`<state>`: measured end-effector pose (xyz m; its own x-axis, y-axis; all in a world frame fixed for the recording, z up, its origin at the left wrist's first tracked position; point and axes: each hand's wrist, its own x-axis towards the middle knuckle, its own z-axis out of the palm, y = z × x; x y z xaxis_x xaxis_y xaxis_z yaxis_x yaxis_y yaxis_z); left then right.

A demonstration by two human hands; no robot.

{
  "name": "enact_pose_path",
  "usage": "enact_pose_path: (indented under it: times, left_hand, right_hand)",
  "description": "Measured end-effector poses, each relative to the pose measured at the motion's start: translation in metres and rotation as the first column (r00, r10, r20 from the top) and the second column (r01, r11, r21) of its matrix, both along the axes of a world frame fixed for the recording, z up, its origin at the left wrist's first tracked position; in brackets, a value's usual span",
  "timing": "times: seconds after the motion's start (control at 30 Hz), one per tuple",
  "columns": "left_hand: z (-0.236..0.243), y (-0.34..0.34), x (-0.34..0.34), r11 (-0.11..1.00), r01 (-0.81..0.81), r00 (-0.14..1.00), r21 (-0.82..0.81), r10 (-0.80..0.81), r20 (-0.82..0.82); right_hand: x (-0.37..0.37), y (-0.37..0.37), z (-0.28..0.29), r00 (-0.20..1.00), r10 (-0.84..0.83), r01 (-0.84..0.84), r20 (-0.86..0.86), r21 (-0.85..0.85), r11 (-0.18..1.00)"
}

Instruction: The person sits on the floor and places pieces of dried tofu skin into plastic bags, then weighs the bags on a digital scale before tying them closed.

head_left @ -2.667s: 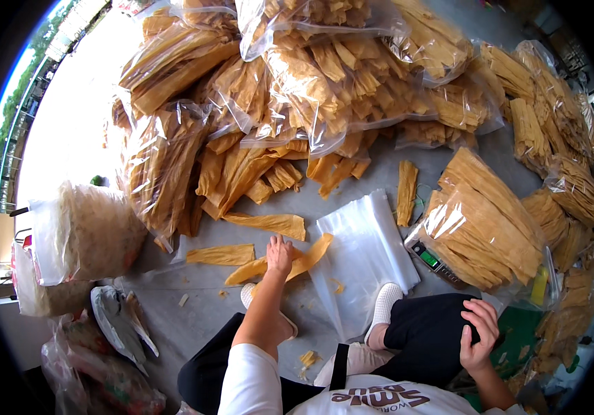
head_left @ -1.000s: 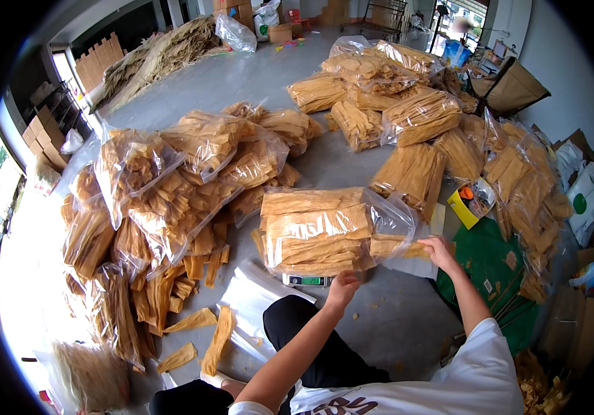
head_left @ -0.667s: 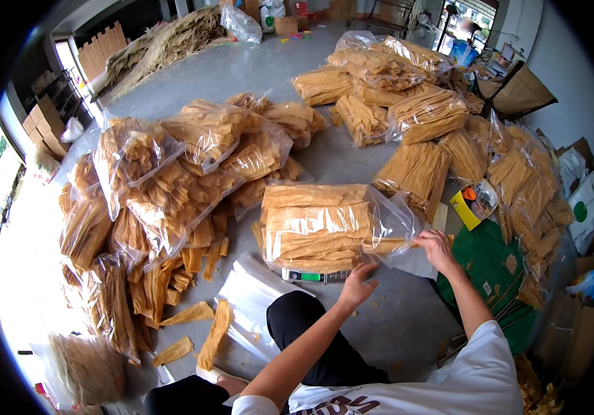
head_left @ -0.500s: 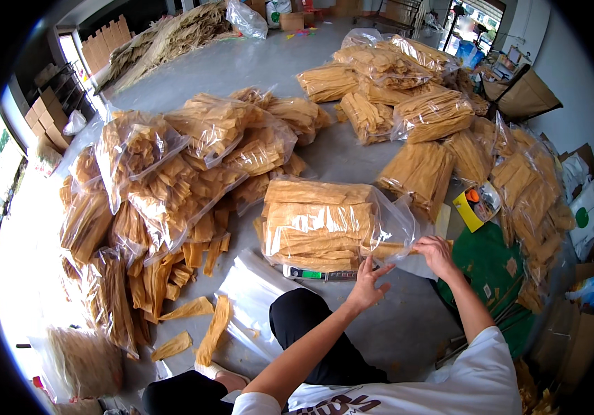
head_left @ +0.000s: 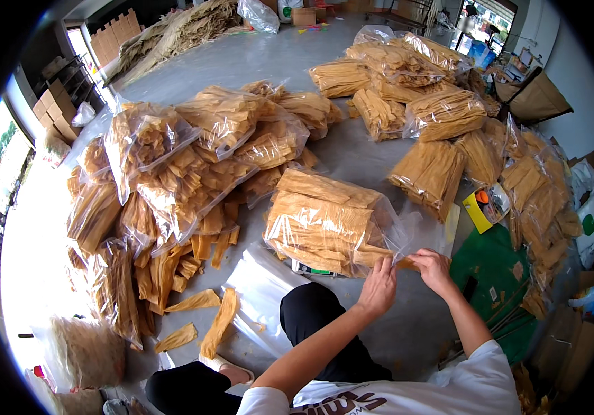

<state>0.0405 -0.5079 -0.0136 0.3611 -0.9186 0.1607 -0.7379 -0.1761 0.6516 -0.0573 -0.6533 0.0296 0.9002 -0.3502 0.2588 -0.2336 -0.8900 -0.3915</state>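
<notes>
A clear plastic bag [head_left: 399, 232] packed with tan dried strips [head_left: 321, 225] lies on a small scale [head_left: 313, 269], with its open end to the right. At the lower edge of that end, my left hand [head_left: 378, 287] is closed with its fingertips pinching the plastic bag. My right hand [head_left: 433, 270], just to the right, is closed on the outer end of a tan dried strip [head_left: 409, 262] at the bag's mouth. The fingers hide part of this strip. Most of the scale is under the bag.
Filled bags [head_left: 200, 138] are heaped on the left, and another pile of bags [head_left: 442, 114] stands at the far right. Loose strips [head_left: 219, 325] and flat plastic bags [head_left: 261, 297] lie near my knee. A yellow box [head_left: 479, 214] sits by a green mat [head_left: 487, 266].
My left hand has gone from spread fingers to a pinch on the bag's edge. The bag has tilted, its right end lower. My right hand has moved slightly down.
</notes>
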Motion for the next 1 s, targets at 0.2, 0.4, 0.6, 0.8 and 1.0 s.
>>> enact_pose_path:
  times: [0.2,0.4,0.6,0.8,1.0]
  left_hand:
    - [0.013,0.006,0.004,0.97,0.039,0.922,-0.242,-0.128,-0.366]
    - [0.016,0.014,0.009,0.958,0.033,0.898,-0.284,-0.153,-0.413]
    - [0.023,0.014,0.01,0.945,0.002,0.94,-0.327,-0.114,-0.323]
    - [0.024,0.015,0.014,0.886,0.093,0.9,-0.455,-0.27,-0.342]
    - [0.022,0.014,0.013,0.913,0.11,0.902,-0.393,-0.258,-0.347]
  right_hand:
    - [0.0,0.005,-0.01,0.996,-0.042,0.049,-0.075,0.099,0.994]
    - [0.019,-0.026,-0.008,0.969,0.17,-0.068,-0.18,0.466,0.882]
    - [0.022,-0.028,-0.052,0.965,0.239,-0.084,-0.108,0.735,0.672]
    - [0.046,-0.007,-0.052,0.96,0.253,-0.047,-0.123,0.815,0.577]
    - [0.08,0.004,-0.069,0.963,0.231,-0.008,-0.138,0.844,0.536]
